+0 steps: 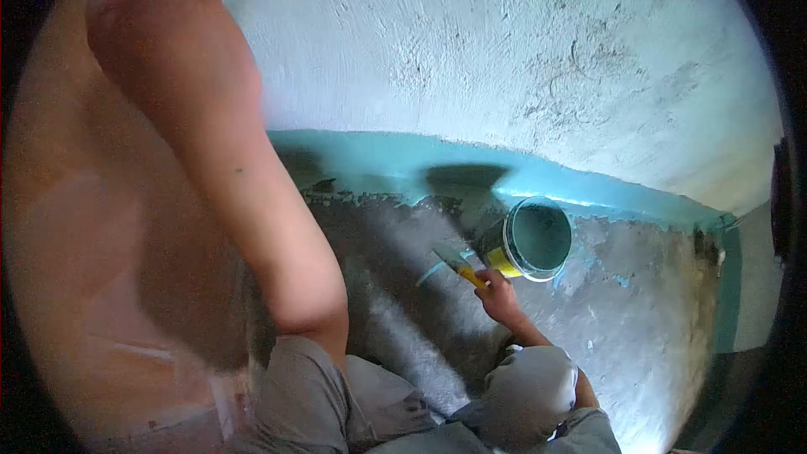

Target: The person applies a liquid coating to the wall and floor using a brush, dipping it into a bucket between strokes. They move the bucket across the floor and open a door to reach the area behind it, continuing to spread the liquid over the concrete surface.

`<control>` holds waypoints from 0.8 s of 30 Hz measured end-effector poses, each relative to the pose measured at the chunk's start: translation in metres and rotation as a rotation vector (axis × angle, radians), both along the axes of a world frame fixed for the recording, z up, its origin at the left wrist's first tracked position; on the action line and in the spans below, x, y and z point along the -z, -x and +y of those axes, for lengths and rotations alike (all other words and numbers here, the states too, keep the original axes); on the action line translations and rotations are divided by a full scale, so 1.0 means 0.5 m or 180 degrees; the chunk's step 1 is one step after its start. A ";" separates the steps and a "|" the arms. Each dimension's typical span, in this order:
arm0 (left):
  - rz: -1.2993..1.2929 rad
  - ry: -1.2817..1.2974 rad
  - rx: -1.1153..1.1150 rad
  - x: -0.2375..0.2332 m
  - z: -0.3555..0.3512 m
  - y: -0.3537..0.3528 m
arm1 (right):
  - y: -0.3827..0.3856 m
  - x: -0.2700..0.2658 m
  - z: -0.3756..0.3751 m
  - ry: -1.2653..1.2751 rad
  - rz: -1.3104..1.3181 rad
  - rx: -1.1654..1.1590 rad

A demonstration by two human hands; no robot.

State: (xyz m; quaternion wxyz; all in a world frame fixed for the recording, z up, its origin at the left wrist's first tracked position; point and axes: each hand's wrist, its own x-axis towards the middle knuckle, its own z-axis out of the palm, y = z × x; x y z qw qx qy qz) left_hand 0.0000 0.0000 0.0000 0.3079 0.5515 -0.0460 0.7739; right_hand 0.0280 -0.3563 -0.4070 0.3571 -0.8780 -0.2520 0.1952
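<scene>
My right hand is closed around the yellow handle of a paintbrush, low over the grey floor. The brush's flat grey-green end points up and left, away from my fingers. Just beyond that hand stands a bucket with a pale rim and a yellow patch on its side, tilted in view; its inside looks dark teal. My left arm reaches up across the left side, blurred near the hand. My left hand is at the top edge, its fingers apart and partly cut off by the frame. Whether it touches the wall cannot be made out.
A rough whitish-blue wall rises ahead, with a teal band along its base. Teal smears mark the worn grey floor. A brownish surface fills the left side. My bent knees are close below the right hand.
</scene>
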 end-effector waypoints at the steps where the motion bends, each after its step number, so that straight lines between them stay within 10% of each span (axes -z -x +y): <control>1: -0.0068 -0.0132 -0.0081 0.001 -0.010 -0.004 | -0.006 0.007 -0.004 -0.0091 0.0070 0.0013; 24: 0.1210 -0.0418 -0.0163 -0.040 -0.143 -0.088 | -0.059 -0.162 -0.124 -0.1377 0.1067 -0.0181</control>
